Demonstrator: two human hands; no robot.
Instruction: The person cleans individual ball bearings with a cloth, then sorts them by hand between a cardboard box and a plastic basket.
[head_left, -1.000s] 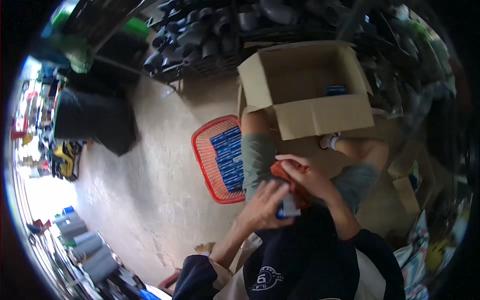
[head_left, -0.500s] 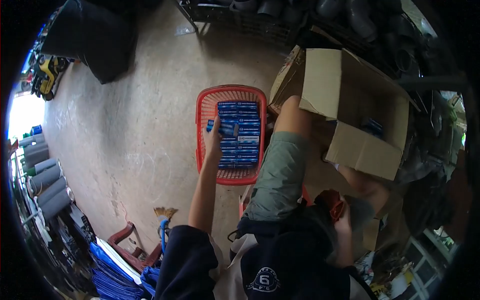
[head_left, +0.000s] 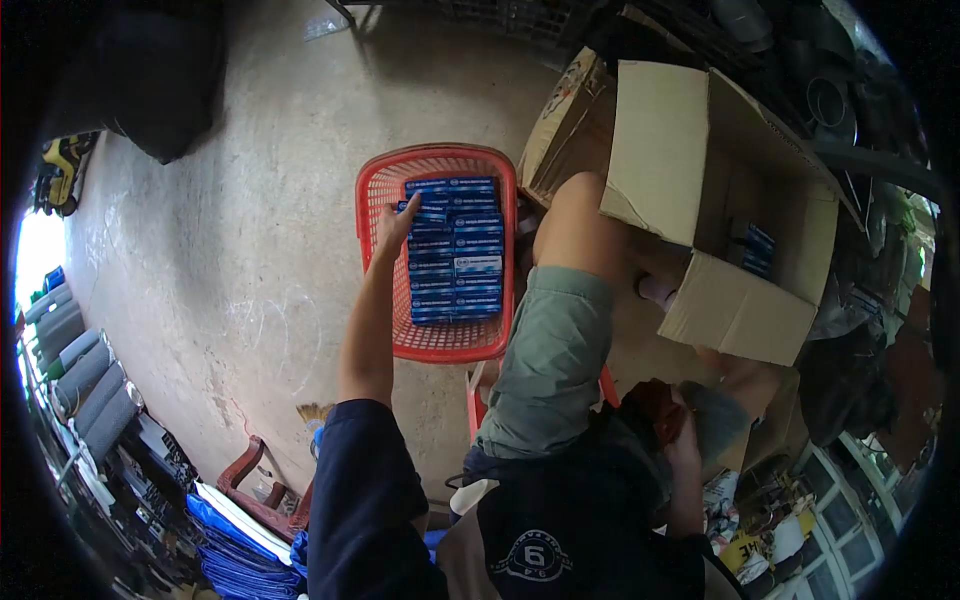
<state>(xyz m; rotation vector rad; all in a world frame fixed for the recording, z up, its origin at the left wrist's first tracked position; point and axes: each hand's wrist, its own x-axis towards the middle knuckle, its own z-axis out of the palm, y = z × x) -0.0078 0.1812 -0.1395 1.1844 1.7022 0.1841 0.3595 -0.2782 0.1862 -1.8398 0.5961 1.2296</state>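
Observation:
A red plastic basket (head_left: 437, 352) stands on the floor, with small blue boxes (head_left: 478, 245) packed inside in two columns. At the basket's upper left, my left hand (head_left: 393, 226) has its fingers and thumb on a blue box (head_left: 428, 212) that lies over the left column. My right hand (head_left: 683, 428) is by my lap at the lower right, closed around a dark red item (head_left: 657, 405) whose shape is partly hidden. To the right, an open cardboard box (head_left: 740, 308) holds a few more blue boxes (head_left: 757, 250).
My bent knee is between the basket and the cardboard box. Grey pipes (head_left: 88, 385) and blue folded sheets (head_left: 235, 550) lie at the left, near a wooden chair piece (head_left: 245, 490). Black racks stand at the top right.
The view has shifted, so the basket appears further left. My left hand has brought the blue box, tilted over the stack before, down level at the upper left column.

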